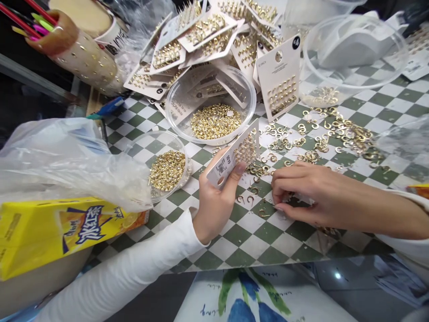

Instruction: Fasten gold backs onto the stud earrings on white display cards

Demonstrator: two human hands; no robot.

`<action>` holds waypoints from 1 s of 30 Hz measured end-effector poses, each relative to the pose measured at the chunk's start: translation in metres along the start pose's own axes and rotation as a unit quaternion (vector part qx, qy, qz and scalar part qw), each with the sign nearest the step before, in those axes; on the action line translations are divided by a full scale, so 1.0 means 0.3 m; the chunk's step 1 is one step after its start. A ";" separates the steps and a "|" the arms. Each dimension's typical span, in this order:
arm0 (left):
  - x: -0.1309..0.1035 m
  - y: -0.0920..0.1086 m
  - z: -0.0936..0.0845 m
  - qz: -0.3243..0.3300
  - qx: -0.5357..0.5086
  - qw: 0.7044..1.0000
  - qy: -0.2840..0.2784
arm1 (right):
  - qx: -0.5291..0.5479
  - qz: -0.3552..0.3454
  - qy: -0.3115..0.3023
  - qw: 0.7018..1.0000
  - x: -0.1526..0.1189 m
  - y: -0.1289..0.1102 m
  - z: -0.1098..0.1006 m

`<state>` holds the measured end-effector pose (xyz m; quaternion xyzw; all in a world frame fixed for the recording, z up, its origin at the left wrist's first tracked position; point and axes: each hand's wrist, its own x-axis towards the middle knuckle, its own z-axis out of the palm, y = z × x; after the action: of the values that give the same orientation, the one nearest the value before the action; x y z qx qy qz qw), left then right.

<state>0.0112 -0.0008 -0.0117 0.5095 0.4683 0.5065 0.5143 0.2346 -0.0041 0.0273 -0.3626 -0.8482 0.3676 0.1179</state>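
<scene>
My left hand [217, 197] grips a white earring card [231, 158], its back and price label facing me, with rows of gold earring parts sticking through. On the checkered table, my right hand [301, 190] has its thumb and fingers pinched low; whatever sits between the fingertips is too small to make out. Loose gold hoop earrings [264, 213] lie between the two hands, and more hoops [348, 129] are scattered beyond the right one. Past the held card stands a clear round tub [248, 112] of small gold pieces. A smaller clear tub [186, 179] with similar pieces is left of my left hand.
Filled earring cards [214, 36] pile up at the back, one card [279, 78] leaning upright. A large clear tub [308, 49] stands back right. At left are a plastic bag [60, 156], a yellow drink carton [53, 241] and a pen holder [87, 62].
</scene>
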 end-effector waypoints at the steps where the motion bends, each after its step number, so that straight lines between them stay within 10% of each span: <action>1: 0.000 -0.001 -0.001 0.001 -0.001 1.000 -0.002 | 0.020 0.005 0.022 1.000 0.000 -0.006 -0.005; 11: 0.004 -0.010 -0.005 0.023 0.021 0.999 -0.013 | 0.150 0.053 0.252 0.955 0.028 -0.022 0.008; 30: -0.001 0.039 -0.003 0.117 0.091 0.984 -0.096 | 0.136 0.024 0.392 0.909 0.051 -0.018 0.058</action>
<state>0.0098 -0.0014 -0.0002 0.6519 0.3984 0.4667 0.4455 0.2127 -0.0052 0.0179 -0.4785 -0.6662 0.3103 0.4805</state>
